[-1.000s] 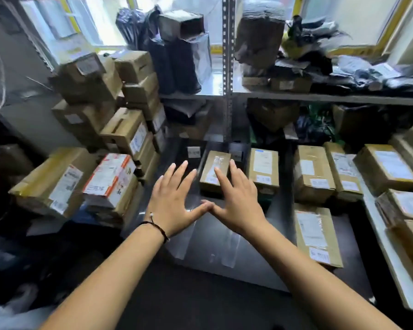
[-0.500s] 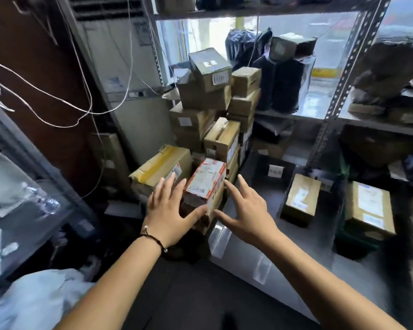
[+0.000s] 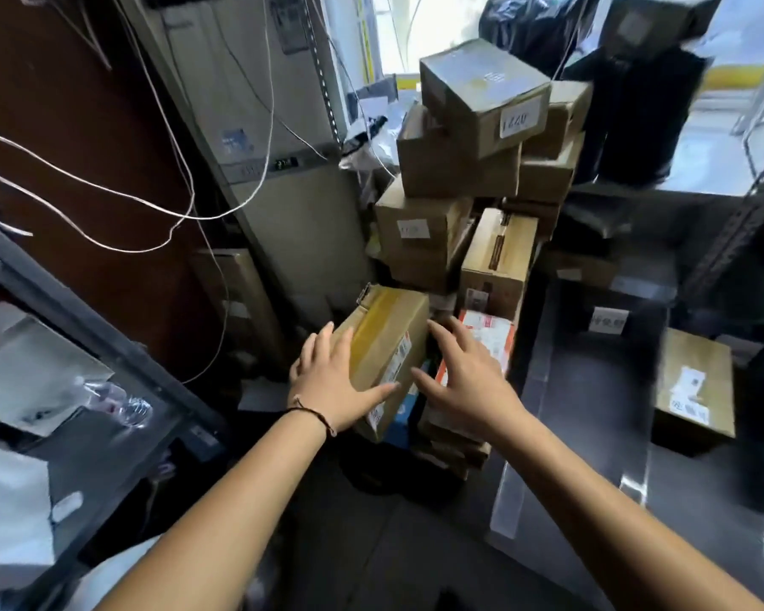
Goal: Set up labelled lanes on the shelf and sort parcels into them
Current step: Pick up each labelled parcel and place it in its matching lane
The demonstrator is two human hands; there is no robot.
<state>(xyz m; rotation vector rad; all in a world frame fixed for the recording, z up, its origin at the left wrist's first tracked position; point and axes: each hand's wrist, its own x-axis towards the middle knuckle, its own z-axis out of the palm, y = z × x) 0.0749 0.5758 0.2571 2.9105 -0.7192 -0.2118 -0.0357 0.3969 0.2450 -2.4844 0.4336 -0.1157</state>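
Note:
A cardboard parcel with yellow tape (image 3: 387, 341) leans at the foot of a stack of parcels (image 3: 473, 178) left of the metal shelf (image 3: 592, 390). My left hand (image 3: 334, 385) lies flat on the parcel's near left side, fingers spread. My right hand (image 3: 468, 381) hovers open at its right side, over a parcel with a red and white label (image 3: 488, 330). Neither hand has closed around anything. On the shelf lies one labelled brown parcel (image 3: 693, 385), behind it a white lane label (image 3: 608, 321).
White cables (image 3: 120, 200) hang across the left wall. A dark rack (image 3: 84, 346) with plastic-wrapped items stands at the left. Black bagged parcels (image 3: 636, 112) sit on the upper shelf at the right. The stack of boxes leans and looks loosely piled.
The view has swung left, from the shelf with rows of parcels to the stack beside it. Both hands moved left and forward onto the yellow-taped parcel.

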